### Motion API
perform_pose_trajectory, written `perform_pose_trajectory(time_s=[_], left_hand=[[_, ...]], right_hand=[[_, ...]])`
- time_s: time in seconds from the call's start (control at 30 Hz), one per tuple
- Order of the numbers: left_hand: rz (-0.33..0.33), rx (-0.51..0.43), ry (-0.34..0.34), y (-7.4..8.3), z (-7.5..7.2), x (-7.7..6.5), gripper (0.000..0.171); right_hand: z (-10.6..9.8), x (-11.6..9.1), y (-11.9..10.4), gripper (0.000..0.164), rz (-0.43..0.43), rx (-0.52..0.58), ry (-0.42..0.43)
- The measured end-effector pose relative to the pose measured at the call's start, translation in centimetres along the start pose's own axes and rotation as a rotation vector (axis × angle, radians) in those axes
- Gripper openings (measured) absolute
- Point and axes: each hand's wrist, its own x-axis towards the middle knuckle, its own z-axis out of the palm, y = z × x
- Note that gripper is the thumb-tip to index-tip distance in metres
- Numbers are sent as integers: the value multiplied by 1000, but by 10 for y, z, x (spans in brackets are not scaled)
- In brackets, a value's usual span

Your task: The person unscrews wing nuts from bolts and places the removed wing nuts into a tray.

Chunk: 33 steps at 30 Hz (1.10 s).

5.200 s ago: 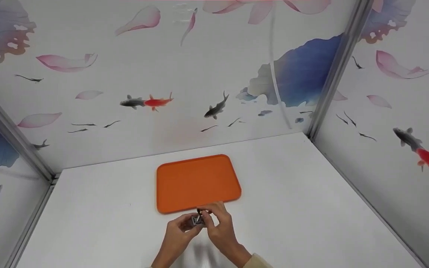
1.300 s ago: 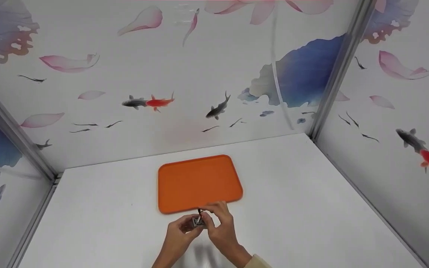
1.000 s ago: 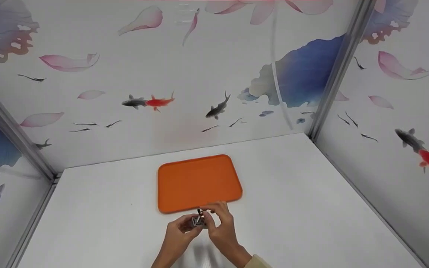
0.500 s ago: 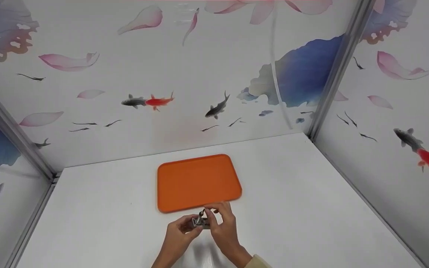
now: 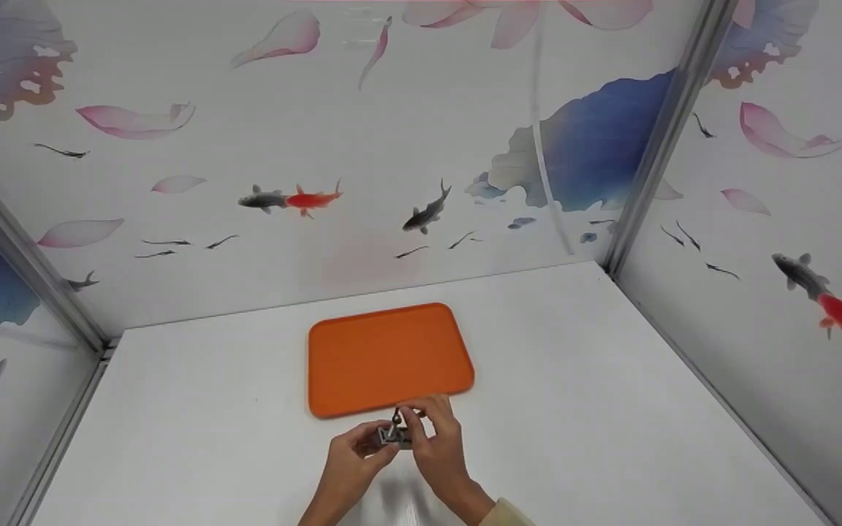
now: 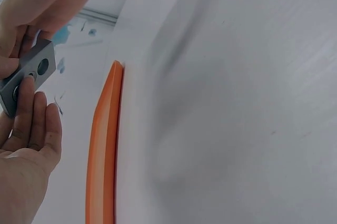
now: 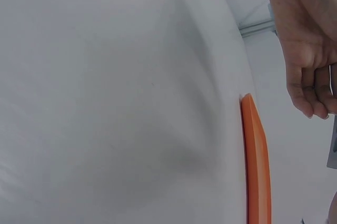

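In the head view a small grey metal block point(image 5: 395, 437) is held just in front of the tray, above the table. A thin rod with a dark top point(image 5: 396, 419) stands up from it; its kind is too small to tell. My left hand point(image 5: 354, 453) grips the block's left end. My right hand point(image 5: 439, 442) pinches at the rod's dark top with thumb and curled index finger. Round holes show in the block point(image 6: 43, 66) in the left wrist view, with left fingertips against that face. Only an edge of the block point(image 7: 333, 150) appears in the right wrist view.
An orange tray point(image 5: 392, 361) lies on the white table point(image 5: 574, 409), just beyond both hands. White panels point(image 5: 362, 131) printed with fish and petals enclose the back and sides, joined by metal corner posts point(image 5: 673, 139).
Since a second ago, my right fingers have shifted slightly right and the rod's dark top has tipped rightward. More of the block shows. My left hand stays in place, gripping the block.
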Motion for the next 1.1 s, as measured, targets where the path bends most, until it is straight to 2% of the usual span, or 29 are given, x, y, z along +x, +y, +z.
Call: perform_pose_trajectory(time_s=[0.13,0.47,0.73,0.8,1.0,1.1], left_hand=[[-14,-4,-1,0,-1,0,41],[-11,9,2,2,-1,-1,39],[-14,31,-1,35,-2,-12,34],[-11,26,-2,31,-2,-10,35],[-11,11,6,3,-3,1,38],[-10,3,13,0,-4,1,39]], right_hand=[[0,1,-3,12,-4,12,-8],[0,3,-9,20,-7,38,-25],[-2,3,-10,29,-67,58,-56],[-2,3,-9,31,-71,65,-57],[-2,4,-7,33,-45,51,-35],[-2,4,-7,30,-16,36,-24]])
